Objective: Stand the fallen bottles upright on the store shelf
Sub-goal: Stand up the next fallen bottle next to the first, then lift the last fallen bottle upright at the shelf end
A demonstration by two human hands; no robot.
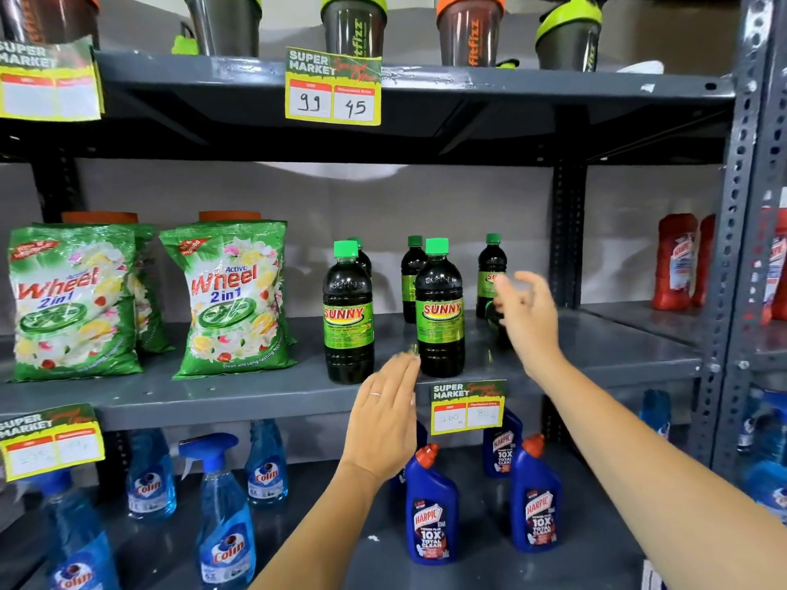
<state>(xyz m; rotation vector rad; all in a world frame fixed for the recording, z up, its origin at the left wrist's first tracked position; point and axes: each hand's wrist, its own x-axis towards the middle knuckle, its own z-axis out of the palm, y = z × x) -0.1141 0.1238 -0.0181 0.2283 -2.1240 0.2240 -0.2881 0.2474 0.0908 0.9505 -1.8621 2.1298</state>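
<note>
Middle shelf (pixel 255 393), left to right. Detergent packs (pixel 230 295) at far left, not part of job. Front left bottle (pixel 348 313) upright. Left hand (pixel 383 423) flat, fingers together, empty, at shelf edge between front bottles. Front right bottle (pixel 440 308) upright; back-row bottles (pixel 412 274) upright too. Right hand (pixel 528 313) spread wide, empty, reaching in front of dark fallen bottle (pixel 494 317), mostly hidden, apparently lying down. Judged nearly done: one bottle left.

I see my right hand (pixel 526 317) spread open over a fallen Sunny bottle (pixel 494 318); my left hand (pixel 383 419) flat beside two upright bottles (pixel 440 308)
</note>
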